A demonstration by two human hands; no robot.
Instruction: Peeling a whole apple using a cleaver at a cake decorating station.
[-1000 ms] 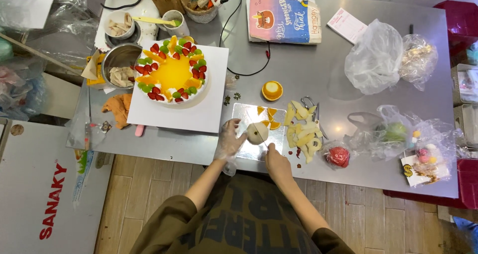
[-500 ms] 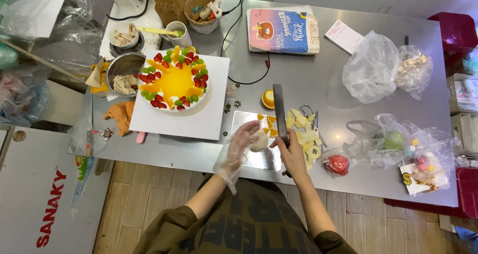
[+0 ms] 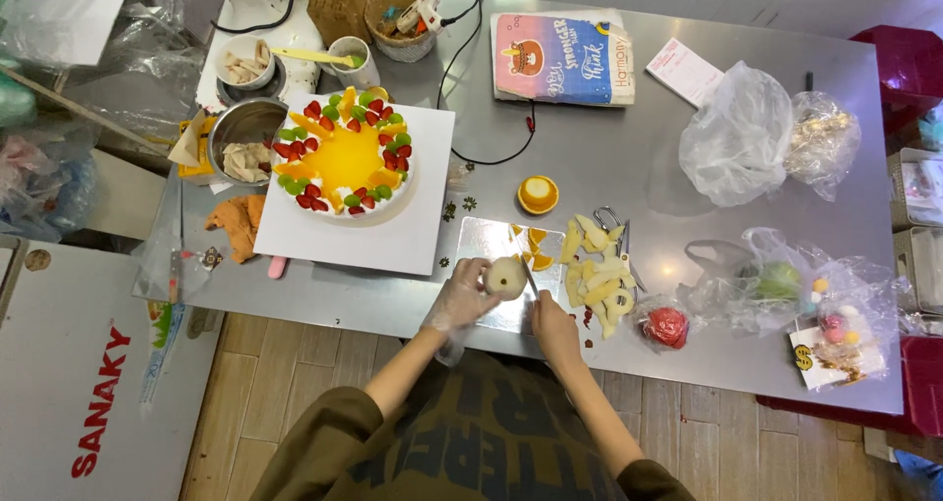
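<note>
My gloved left hand (image 3: 460,303) holds the pale round fruit (image 3: 505,277), fingers clamped around it, above the tabletop's (image 3: 629,157) near edge. My right hand (image 3: 554,322) grips the knife (image 3: 527,273), blade just right of the fruit, pointing far-left.

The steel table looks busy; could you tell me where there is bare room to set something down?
Bare steel table lies between the book, cake board and clear bag. Crowded: around the peel pile and bagged fruit.

Brushed, dully shining metal worktop (image 3: 629,167); thin clear plastic glove on the left hand (image 3: 460,303); crinkled glossy plastic bags (image 3: 737,138); matt wooden floor (image 3: 295,373).
</note>
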